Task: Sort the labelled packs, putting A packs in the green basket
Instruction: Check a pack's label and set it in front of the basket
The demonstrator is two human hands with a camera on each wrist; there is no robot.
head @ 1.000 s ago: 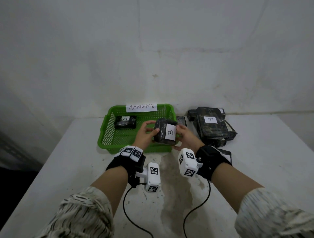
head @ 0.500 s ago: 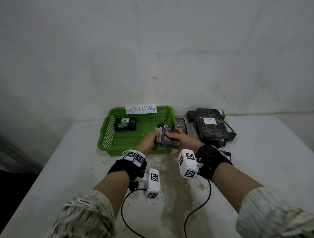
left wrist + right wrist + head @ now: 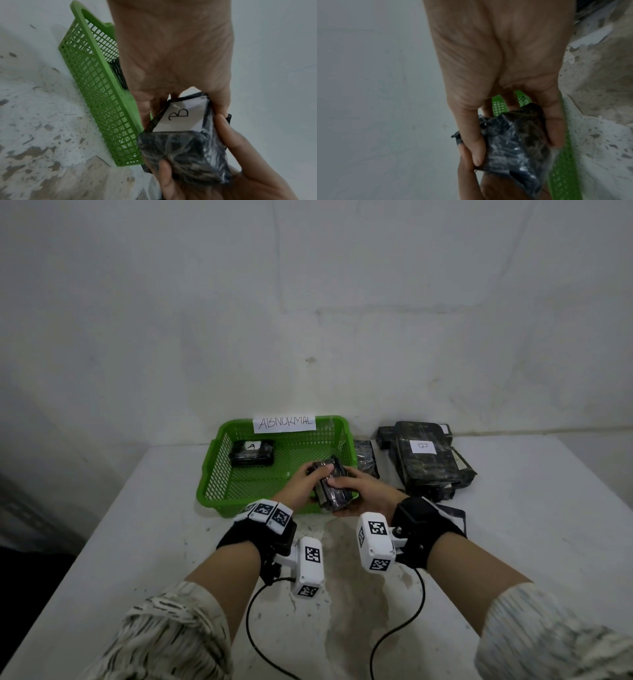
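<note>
Both hands hold one dark plastic-wrapped pack (image 3: 334, 486) over the near right corner of the green basket (image 3: 219, 474). My left hand (image 3: 310, 479) grips its left side; my right hand (image 3: 349, 487) grips it from the right with the thumb on top. The left wrist view shows the pack (image 3: 185, 147) with a white label marked B (image 3: 180, 115) facing away from the head camera. In the right wrist view the pack (image 3: 511, 142) sits between thumb and fingers. Another pack labelled A (image 3: 252, 453) lies in the basket's far left corner.
A paper sign reading ABNORMAL (image 3: 284, 423) is fixed to the basket's far rim. A pile of dark packs (image 3: 428, 463), the top one labelled B, lies to the right of the basket by the wall. The white table (image 3: 531, 542) is stained near the front.
The pack has been turned in both hands, so its B label, which faced the head camera a second ago, now faces away. The hands have lowered slightly toward the basket's corner.
</note>
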